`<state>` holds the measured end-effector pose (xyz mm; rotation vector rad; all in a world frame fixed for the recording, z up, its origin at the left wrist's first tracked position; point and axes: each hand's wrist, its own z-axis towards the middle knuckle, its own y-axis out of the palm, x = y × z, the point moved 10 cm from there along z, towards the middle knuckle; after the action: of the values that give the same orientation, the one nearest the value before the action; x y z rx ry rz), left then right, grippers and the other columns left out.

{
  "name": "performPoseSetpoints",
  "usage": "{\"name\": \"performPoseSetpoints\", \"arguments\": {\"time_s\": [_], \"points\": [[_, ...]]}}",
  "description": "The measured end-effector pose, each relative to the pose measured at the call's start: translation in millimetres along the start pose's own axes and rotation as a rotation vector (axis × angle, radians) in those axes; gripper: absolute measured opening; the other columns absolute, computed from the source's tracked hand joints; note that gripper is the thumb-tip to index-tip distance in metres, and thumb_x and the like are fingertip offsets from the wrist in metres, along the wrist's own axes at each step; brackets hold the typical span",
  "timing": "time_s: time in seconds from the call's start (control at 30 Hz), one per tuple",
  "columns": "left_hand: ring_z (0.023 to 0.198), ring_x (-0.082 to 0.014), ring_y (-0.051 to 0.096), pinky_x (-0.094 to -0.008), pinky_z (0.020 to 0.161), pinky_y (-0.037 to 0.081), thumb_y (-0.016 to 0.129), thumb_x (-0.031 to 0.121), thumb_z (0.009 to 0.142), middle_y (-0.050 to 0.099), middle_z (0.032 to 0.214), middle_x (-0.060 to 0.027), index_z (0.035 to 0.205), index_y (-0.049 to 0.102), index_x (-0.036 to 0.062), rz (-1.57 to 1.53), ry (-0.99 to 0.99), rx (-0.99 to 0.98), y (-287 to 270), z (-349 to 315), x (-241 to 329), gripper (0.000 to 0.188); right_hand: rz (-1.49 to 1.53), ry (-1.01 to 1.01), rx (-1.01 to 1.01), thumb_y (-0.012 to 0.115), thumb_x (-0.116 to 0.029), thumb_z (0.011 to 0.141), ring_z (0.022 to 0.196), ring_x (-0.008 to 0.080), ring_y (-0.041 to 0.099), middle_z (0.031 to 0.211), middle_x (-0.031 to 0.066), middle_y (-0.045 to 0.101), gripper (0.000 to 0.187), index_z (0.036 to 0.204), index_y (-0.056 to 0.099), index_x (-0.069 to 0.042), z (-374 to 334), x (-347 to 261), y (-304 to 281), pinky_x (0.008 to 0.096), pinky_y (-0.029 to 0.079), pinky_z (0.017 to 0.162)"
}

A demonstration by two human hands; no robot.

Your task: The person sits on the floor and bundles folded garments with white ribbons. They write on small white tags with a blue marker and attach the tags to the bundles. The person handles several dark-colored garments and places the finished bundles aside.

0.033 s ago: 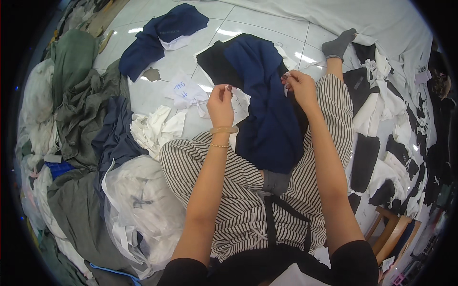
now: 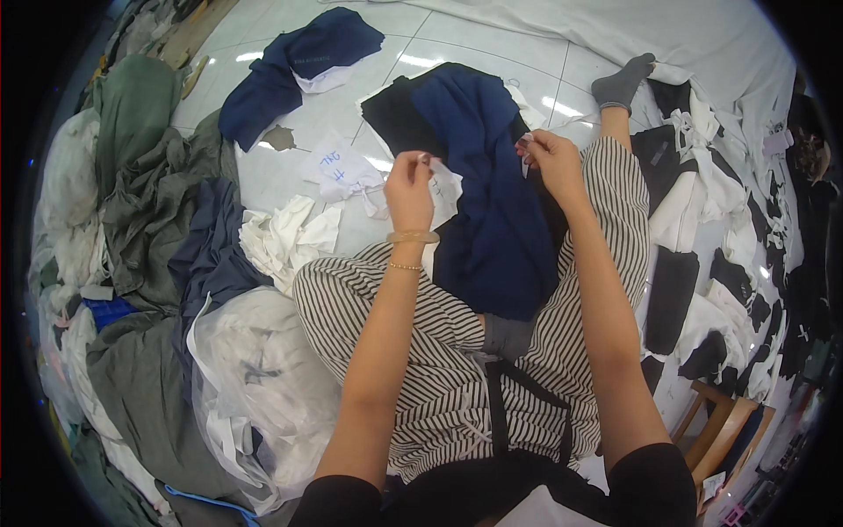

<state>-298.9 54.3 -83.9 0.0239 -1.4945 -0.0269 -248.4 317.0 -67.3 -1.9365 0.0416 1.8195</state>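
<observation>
Head view — white tiled floor (image 2: 492, 44), scattered garments (image 2: 299, 61).

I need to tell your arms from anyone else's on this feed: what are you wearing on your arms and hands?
Both forearms are bare, with short black sleeves ending near the upper arms. The left hand has no glove; its wrist carries a broad golden bangle and a thin golden bead bracelet below it. The right hand is bare too, with no jewellery that I can see.
</observation>
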Motion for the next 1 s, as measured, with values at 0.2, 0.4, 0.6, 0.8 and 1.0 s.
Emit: {"name": "performPoseSetpoints", "arguments": {"time_s": [0.2,0.4,0.6,0.8,1.0], "points": [[0.081,-0.0126,0.064,-0.0250,0.075,0.054,0.056,0.009,0.099,0.064,0.092,-0.0060,0.100,0.060,-0.0021,-0.137,-0.045,-0.485,94,-9,30,0.012,0.079,-0.275,0.003,0.067,-0.001,0.085,0.073,0.0081,0.054,0.082,0.0025,0.058,0.010,0.092,0.071,0.005,-17,-64,9,0.0224,0.042,0.067],[0.075,-0.0094,0.058,-0.0239,0.072,0.049,0.058,0.009,0.098,0.062,0.089,-0.0027,0.100,0.061,-0.0005,-0.215,-0.137,-0.704,117,-16,20,0.011,0.230,-0.174,-0.045,0.069,-0.005,0.087,0.072,0.0063,0.052,0.080,0.0007,0.056,0.010,0.092,0.074,0.002,-13,-64,9,0.0220,0.042,0.066],[0.072,-0.0081,0.056,-0.0233,0.069,0.048,0.060,0.012,0.097,0.062,0.083,-0.0020,0.096,0.062,-0.0010,-0.209,-0.155,-0.613,110,-11,1,0.013,0.364,0.059,-0.129,0.064,-0.011,0.092,0.081,0.0111,0.058,0.098,0.0035,0.066,0.018,0.102,0.071,0.002,-14,-6,20,0.0281,0.047,0.078],[0.078,-0.0117,0.057,-0.0257,0.073,0.048,0.062,0.012,0.095,0.063,0.088,-0.0038,0.093,0.063,0.0000,-0.231,-0.227,-0.607,108,-11,-5,0.012,0.196,-0.018,-0.220,0.062,-0.015,0.092,0.079,0.0107,0.064,0.081,0.0052,0.069,0.019,0.096,0.070,0.002,-27,10,40,0.0256,0.047,0.072],[0.121,-0.0291,0.041,-0.0416,0.101,0.039,0.071,0.020,0.083,0.053,0.129,-0.0067,0.088,0.073,0.0102,0.583,0.397,-0.446,111,-6,64,0.011,0.071,0.049,0.020,0.061,-0.013,0.090,0.063,0.0110,0.058,0.070,0.0054,0.066,0.017,0.089,0.070,0.001,-26,22,43,0.0285,0.046,0.062]]}}
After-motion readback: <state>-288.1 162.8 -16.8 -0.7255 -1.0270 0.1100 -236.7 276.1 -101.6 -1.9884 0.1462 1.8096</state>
